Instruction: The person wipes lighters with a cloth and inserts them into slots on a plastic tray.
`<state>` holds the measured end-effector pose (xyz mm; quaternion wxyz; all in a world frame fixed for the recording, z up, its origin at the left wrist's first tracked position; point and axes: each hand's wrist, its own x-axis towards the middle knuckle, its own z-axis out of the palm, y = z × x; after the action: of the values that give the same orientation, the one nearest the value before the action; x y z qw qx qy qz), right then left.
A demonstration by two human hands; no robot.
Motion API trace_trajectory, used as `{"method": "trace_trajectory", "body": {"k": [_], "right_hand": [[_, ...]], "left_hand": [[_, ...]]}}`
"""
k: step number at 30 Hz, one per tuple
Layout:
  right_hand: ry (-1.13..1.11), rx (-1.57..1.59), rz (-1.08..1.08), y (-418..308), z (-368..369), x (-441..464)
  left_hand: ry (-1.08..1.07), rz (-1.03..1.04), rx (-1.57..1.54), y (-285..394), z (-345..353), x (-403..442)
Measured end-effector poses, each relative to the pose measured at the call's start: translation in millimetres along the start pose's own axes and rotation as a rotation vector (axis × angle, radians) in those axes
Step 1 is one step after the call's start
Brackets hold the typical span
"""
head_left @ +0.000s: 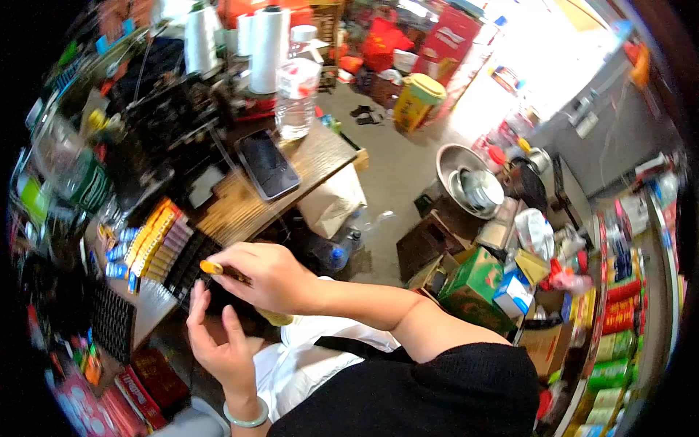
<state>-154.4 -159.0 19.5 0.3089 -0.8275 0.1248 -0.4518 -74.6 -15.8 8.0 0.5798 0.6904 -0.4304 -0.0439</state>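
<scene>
My right hand is closed around a small object with a yellow-orange end; most of it is hidden, so its kind is unclear. Just below it, my left hand is held up with fingers apart and empty, a pale bangle on its wrist. Beyond the hands, a black slotted tray sits at the table edge. Beside that tray is a row of small yellow-and-orange packs, with blue cylinders to their left. A white cloth covers my lap.
On the wooden table are a phone, a clear water bottle, white thread cones and dark machinery. Rightward stand a green box, a metal basin and shelves of packaged goods. A yellow bucket stands behind.
</scene>
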Motion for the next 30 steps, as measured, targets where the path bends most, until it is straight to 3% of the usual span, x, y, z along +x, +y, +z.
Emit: {"method": "trace_trajectory", "body": {"k": [2,3,7,10,15,21,30], "right_hand": [[0.070,0.044,0.095,11,-4,18],[0.040,0.103,0.234,16,-3,23],[0.117,0.149,0.324,35,-4,53],[0.101,-0.014,0.328,52,15,68],[0.088,-0.135,0.238,64,34,71],[-0.060,-0.225,0.326,64,32,75],[-0.017,-0.165,0.385,56,25,79]], "left_hand": [[-0.034,0.159,0.484,3,1,15],[-0.043,0.174,0.479,-2,1,16],[-0.085,0.239,0.592,-29,10,16],[-0.072,0.305,0.718,-39,10,17],[-0.066,0.327,0.696,-46,8,20],[-0.052,0.317,0.686,-46,10,20],[-0.010,0.346,0.683,-47,8,20]]}}
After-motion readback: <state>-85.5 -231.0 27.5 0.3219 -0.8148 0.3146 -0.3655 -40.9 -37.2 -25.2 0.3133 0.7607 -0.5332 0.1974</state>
